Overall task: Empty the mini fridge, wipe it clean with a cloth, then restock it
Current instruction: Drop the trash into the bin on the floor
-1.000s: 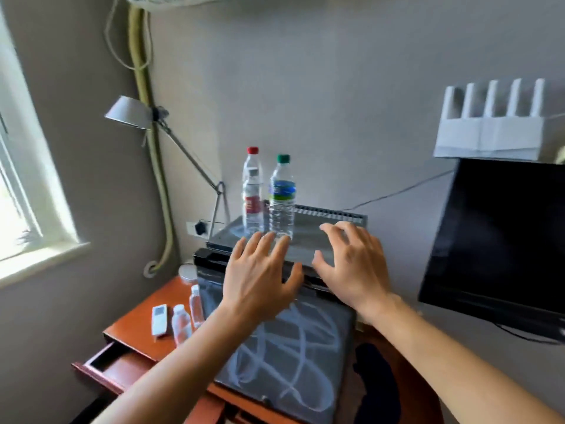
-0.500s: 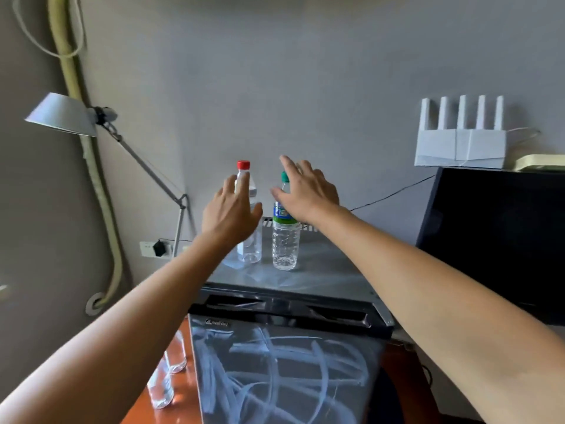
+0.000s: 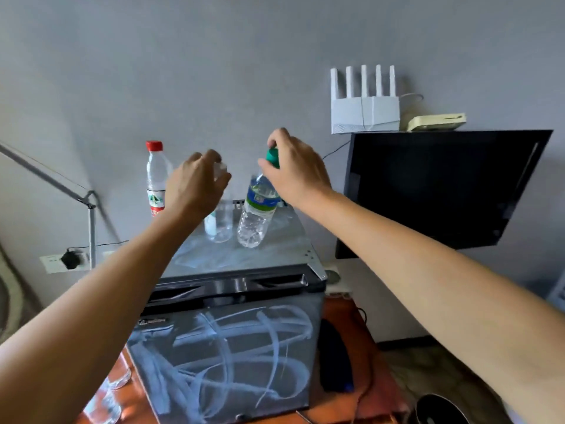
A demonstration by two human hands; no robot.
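Observation:
The mini fridge (image 3: 226, 356) stands on the desk with its door closed and streaked with white smears. On its grey top (image 3: 284, 240) my right hand (image 3: 293, 169) pinches the green cap of a blue-and-green labelled water bottle (image 3: 256, 215), which leans to the right. My left hand (image 3: 195, 188) curls its fingers over the top of a clear bottle (image 3: 220, 224) standing beside it. A red-capped water bottle (image 3: 155, 179) stands upright just left of my left hand, its base hidden by my forearm.
A black screen (image 3: 443, 191) hangs close on the right, with a white router (image 3: 363, 111) above it. A lamp arm (image 3: 61, 185) and a wall socket (image 3: 67, 258) are on the left. Small clear bottles (image 3: 113, 390) stand on the orange-brown desk (image 3: 367, 402) at the lower left.
Both hands have closed on bottle tops; my right hand has tilted the green-capped bottle. My left hand now sits right of the red-capped bottle. The view has shifted right.

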